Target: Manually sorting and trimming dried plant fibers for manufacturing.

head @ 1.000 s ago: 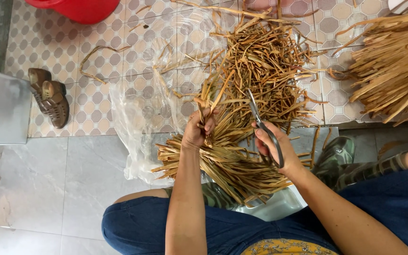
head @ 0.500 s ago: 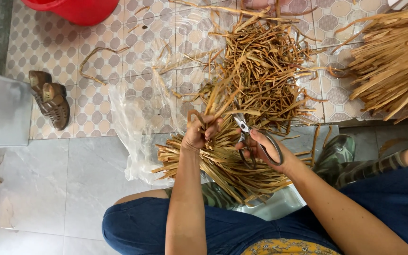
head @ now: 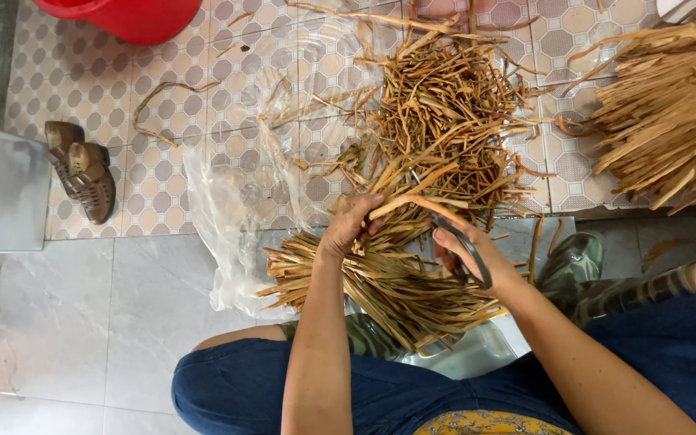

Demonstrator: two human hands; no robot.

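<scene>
Head-camera view: well to the left of the left hand, a pair of brown woven sandals [head: 82, 167] is seen on the patterned tile floor [head: 163, 173], and a red plastic tub [head: 126, 16] is cut off by the upper edge. Just left of that hand, a crumpled clear plastic sheet [head: 231, 213] is spread over the tiles. The left hand [head: 350, 228] is closed around a dry tan strip of plant material [head: 412, 203], curved and flat, pinched at its near end. Beneath both hands a bundle of long, flat, straw-coloured dried strips [head: 380, 286] is laid across the lap, fanned out and frayed at the ends. Beyond the hands, a loose heap of shorter, darker brown trimmings [head: 445, 121] is piled on the floor. The right hand [head: 477, 258] is wrapped around dark-handled scissors [head: 465, 246], fingers through the loops; the blades are largely hidden by the strips, so whether they are apart cannot be told. Far right of that hand, a second pile of pale dried strips [head: 670, 113] is seen.
</scene>
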